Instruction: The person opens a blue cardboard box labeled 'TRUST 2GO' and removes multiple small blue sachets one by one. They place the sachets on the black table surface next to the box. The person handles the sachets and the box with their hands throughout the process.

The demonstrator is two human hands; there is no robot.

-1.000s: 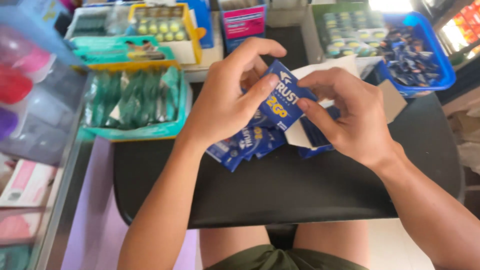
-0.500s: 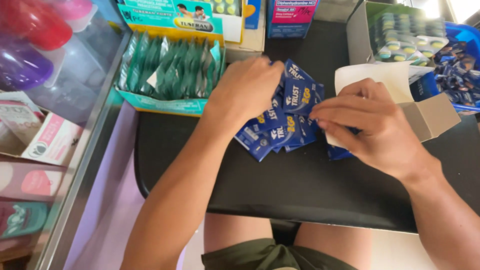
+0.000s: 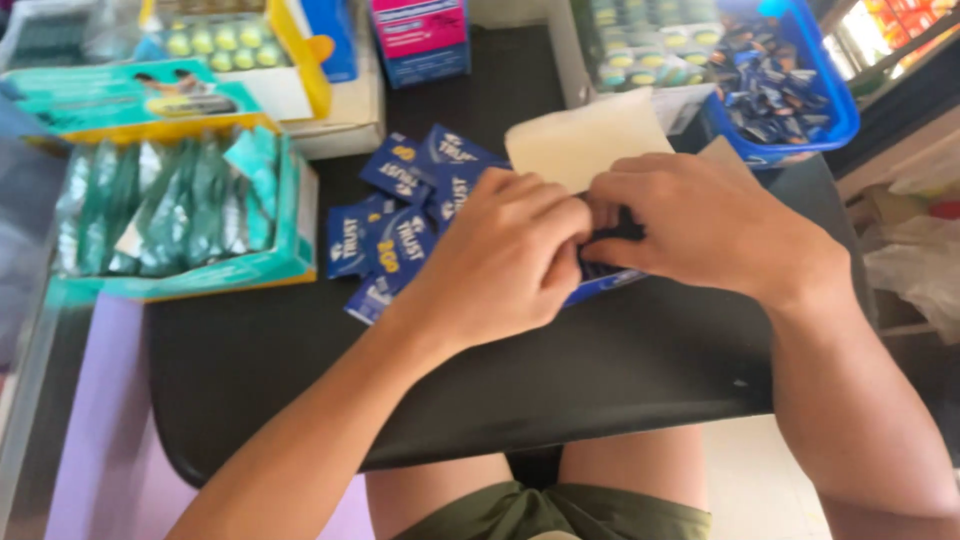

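Observation:
Several small dark blue sachets (image 3: 400, 215) lie fanned out on a black tray (image 3: 620, 370) across my lap. My left hand (image 3: 500, 265) and my right hand (image 3: 700, 225) meet over the right end of the pile, fingers pinched together on a blue packet (image 3: 605, 282) whose edge shows beneath them. What the fingertips do is hidden by the knuckles. A small open cardboard box (image 3: 590, 140) with a pale flap lies just behind my hands.
A teal carton of green sachets (image 3: 170, 215) sits at the left. Behind it are a yellow-edged box of round items (image 3: 235, 50) and a pink-and-blue box (image 3: 420, 40). A blue basket of dark sachets (image 3: 790, 80) stands at the back right. Plastic bags (image 3: 915, 270) lie right.
My hands have come together and lowered onto the right end of the pile. The blue sachets, held up a second ago, now lie spread on the tray.

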